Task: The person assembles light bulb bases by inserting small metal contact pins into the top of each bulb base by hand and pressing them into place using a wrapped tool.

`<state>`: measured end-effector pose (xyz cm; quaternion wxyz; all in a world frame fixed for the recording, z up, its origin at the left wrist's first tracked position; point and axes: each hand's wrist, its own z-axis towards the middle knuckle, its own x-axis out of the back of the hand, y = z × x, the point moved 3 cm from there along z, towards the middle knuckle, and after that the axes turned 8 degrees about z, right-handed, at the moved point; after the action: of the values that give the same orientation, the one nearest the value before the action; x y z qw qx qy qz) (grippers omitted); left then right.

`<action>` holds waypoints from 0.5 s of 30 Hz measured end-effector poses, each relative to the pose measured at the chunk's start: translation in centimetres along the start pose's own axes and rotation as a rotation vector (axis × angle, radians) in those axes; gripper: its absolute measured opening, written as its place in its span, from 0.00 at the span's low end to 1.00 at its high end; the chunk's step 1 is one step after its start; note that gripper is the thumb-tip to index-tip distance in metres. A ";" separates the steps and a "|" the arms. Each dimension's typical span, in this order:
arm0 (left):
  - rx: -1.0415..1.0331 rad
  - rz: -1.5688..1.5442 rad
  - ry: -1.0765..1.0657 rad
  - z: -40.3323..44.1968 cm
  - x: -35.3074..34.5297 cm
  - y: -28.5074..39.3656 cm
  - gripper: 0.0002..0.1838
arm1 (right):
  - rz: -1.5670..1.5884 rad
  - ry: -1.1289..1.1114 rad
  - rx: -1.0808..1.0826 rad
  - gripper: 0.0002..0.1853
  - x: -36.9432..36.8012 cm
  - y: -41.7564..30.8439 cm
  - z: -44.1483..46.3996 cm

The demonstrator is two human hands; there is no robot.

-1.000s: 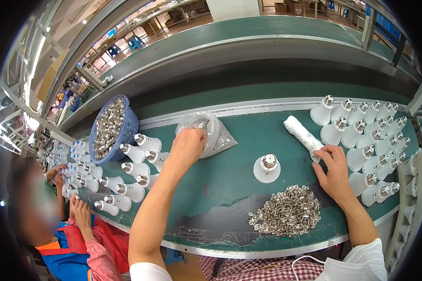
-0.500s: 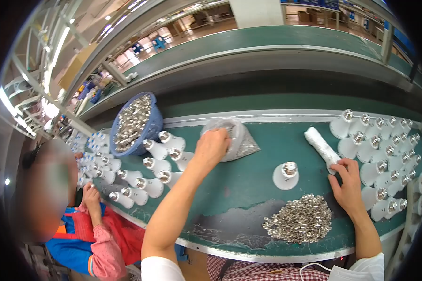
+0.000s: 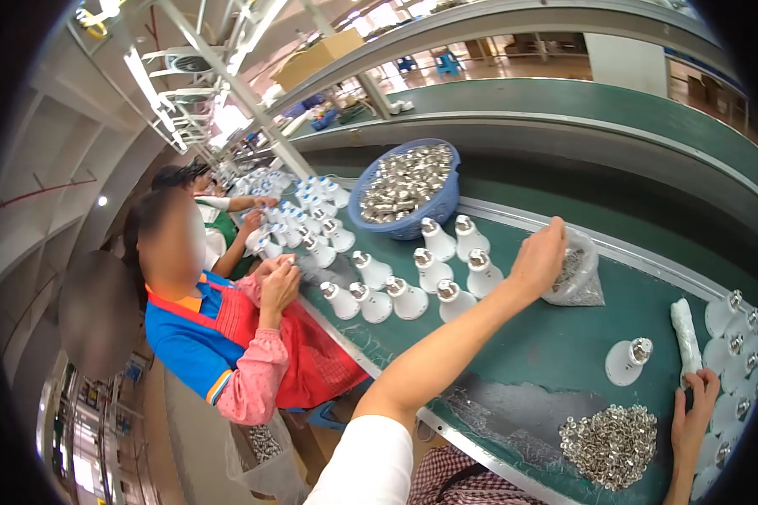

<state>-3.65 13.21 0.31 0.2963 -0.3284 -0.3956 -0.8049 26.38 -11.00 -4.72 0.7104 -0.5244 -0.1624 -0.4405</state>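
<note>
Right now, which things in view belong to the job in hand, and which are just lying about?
Likely the job's:
clear bag, at the left hand
white roll, at the right hand
lone white bulb
small metal pieces, heaped
blue basket, filled

Likely just about:
blue stool, background
tan panel, above the line

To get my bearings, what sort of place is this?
Likely a bulb assembly workshop: rows of white bulb bodies, a blue basket of metal parts, and people along a bench.
</note>
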 end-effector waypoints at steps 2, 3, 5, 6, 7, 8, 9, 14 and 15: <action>-0.085 -0.143 0.116 -0.1 0.7 0.2 0.05 | 0.002 -0.027 0.005 0.14 0.1 0.0 0.0; -0.091 -0.141 0.125 -0.3 1.4 0.6 0.03 | 0.004 -0.024 0.007 0.14 0.1 0.0 0.1; -0.118 -0.225 0.152 -1.3 2.6 2.4 0.04 | 0.011 0.002 0.047 0.14 0.4 0.2 -0.1; -0.154 -0.316 0.170 -1.9 3.2 3.6 0.05 | 0.015 0.001 0.055 0.14 0.7 -0.3 0.1; -0.167 -0.369 0.104 -2.8 3.5 5.2 0.06 | 0.010 0.054 0.114 0.11 1.1 -1.6 0.0; -0.179 -0.422 0.037 -4.0 3.8 7.0 0.08 | 0.007 0.106 0.171 0.09 1.7 -2.9 -0.1; -0.236 -0.493 -0.002 -5.2 3.8 9.0 0.07 | 0.011 0.101 0.175 0.09 2.6 -4.1 0.0; -0.367 -0.788 -0.359 -11.2 0.3 15.7 0.08 | 0.353 -0.323 0.134 0.12 3.1 -10.2 0.1; -0.372 -0.793 -0.359 -11.6 -0.2 16.2 0.08 | 0.307 -0.308 0.213 0.11 3.0 -10.6 0.1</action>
<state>4.99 -4.70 1.87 -0.1708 -0.3335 -0.3844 -0.8437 19.66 -12.97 3.77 0.7872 -0.5260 -0.2327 -0.2224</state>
